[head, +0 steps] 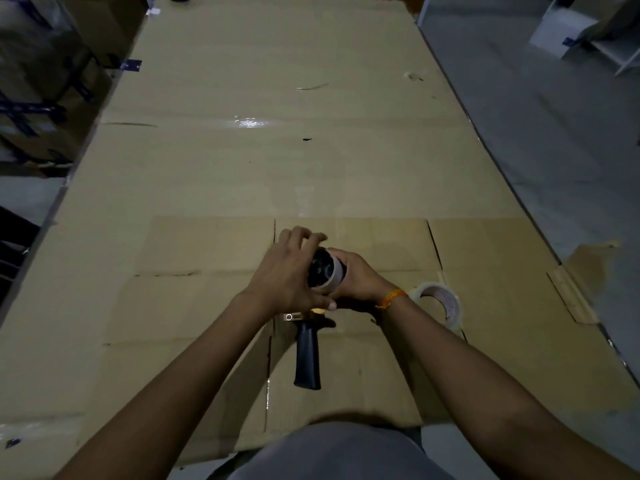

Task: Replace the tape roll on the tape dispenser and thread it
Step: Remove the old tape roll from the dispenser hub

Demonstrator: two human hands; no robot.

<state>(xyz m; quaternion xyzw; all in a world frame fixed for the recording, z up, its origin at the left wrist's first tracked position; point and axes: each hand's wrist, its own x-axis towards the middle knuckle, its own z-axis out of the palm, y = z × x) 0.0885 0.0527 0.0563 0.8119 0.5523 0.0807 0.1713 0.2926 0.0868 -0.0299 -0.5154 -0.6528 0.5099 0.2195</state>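
The tape dispenser is held above the cardboard with its black handle pointing toward me. On its black hub sits a nearly used-up roll, a pale core. My left hand grips the hub side of that core, fingers curled over the top. From the right, my right hand clasps the same core and the dispenser's frame. A full roll of clear tape lies on the cardboard just right of my right wrist, partly hidden by it.
Flattened cardboard sheets cover the work surface. Stacked boxes with blue tape stand at the left edge. Grey floor and a white shelf unit lie to the right.
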